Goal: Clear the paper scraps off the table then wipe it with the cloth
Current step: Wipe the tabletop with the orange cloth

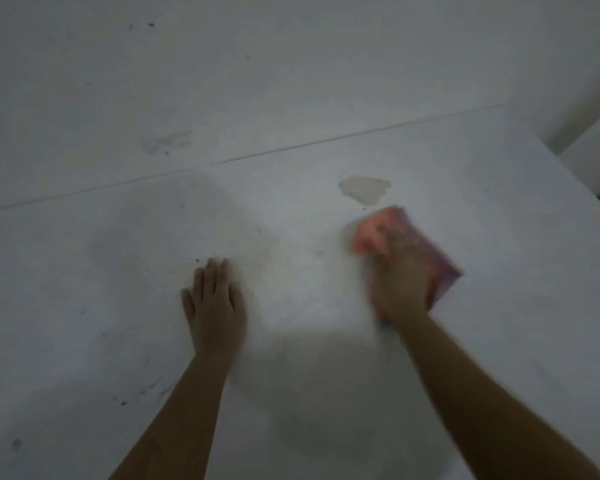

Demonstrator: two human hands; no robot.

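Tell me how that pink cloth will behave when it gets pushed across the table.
The pink cloth probably is soft and floppy: it bunches under the right hand. It looks thin, so likely light. It should slide readily on the smooth-looking white table, though blur hides its texture.

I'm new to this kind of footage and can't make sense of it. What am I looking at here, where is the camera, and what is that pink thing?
There is no machine here: a person is working with two bare hands. The single picture comes from a camera worn on the person's head, looking forward and down, so both forearms reach in from the bottom edge.

The pale surface is a white table, with small dark specks and a beige patch on it; whether that patch is a stain or a scrap, I cannot tell.

The left hand lies flat on the table, fingers straight, holding nothing. The right hand grips a pink cloth against the table just near the patch. That hand and cloth are blurred, which suggests wiping. No clear paper scraps show.
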